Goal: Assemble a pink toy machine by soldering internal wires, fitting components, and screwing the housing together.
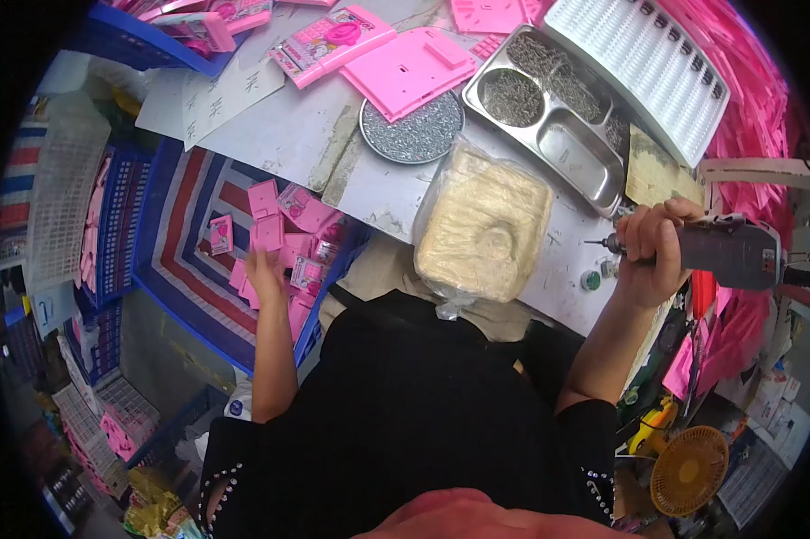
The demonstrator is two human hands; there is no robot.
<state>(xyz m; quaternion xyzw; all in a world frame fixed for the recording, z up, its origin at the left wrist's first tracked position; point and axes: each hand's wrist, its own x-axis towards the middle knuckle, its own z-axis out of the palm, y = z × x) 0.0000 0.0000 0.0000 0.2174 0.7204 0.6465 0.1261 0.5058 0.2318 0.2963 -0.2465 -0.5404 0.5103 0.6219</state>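
My left hand (266, 280) is over a blue crate (164, 310) lined with striped cloth, its fingers stretched out and slightly blurred, holding nothing I can see. Beneath and around it lie several pink plastic toy cases (308, 212). One small pink case (221, 234) sits apart from the pile, against the striped lining. My right hand (654, 247) is wrapped around a dark grey electric screwdriver (733, 255) at the right of the table, its bit pointing left. Between my hands, a plastic-wrapped beige pad (486, 225) lies at the table's near edge.
On the table, a round dish (411, 133) of small screws sits partly under a pink panel (409, 72). A steel compartment tray (577, 148) holds metal parts beside a white ribbed tray (647, 67). Blue baskets (117, 220) stand left; an orange-brown fan (690, 471) is lower right.
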